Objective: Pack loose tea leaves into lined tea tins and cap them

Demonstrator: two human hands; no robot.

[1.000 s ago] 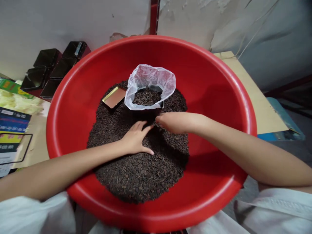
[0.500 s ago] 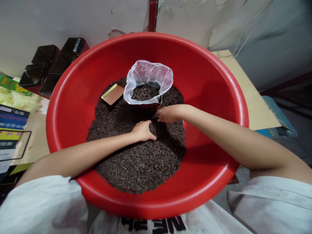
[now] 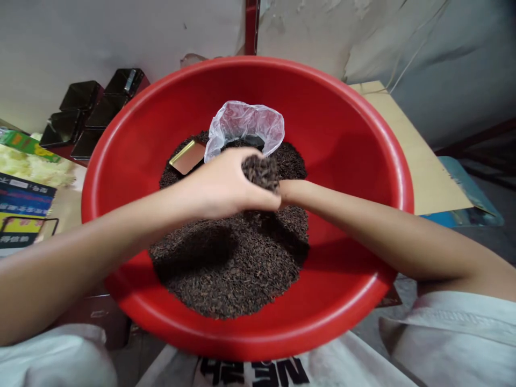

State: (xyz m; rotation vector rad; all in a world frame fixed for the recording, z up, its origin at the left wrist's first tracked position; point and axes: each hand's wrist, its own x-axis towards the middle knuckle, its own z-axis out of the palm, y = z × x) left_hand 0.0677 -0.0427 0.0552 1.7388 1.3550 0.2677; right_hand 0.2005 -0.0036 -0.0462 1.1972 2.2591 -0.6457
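Observation:
A big red basin [image 3: 346, 129] holds a heap of dark loose tea leaves [image 3: 229, 263]. My left hand [image 3: 226, 185] is raised above the heap, cupped shut on a handful of tea leaves [image 3: 261, 171]. My right hand [image 3: 288, 192] sits just behind it, mostly hidden by the left hand and the handful, so its fingers do not show. Right behind both hands stands a tin lined with a clear plastic bag [image 3: 245, 122], set in the tea. A gold-coloured tin lid [image 3: 187, 156] lies on the tea to its left.
Several black tins [image 3: 86, 110] are stacked at the back left by the wall. Printed packets [image 3: 24, 201] and pale stuffing [image 3: 32, 169] lie at the left. A beige board [image 3: 419, 150] lies right of the basin. A red post [image 3: 250, 24] rises behind.
My left hand closed in the tea beside the right hand, then rose with a handful to just in front of the lined tin. The right hand shifted slightly and is now hidden.

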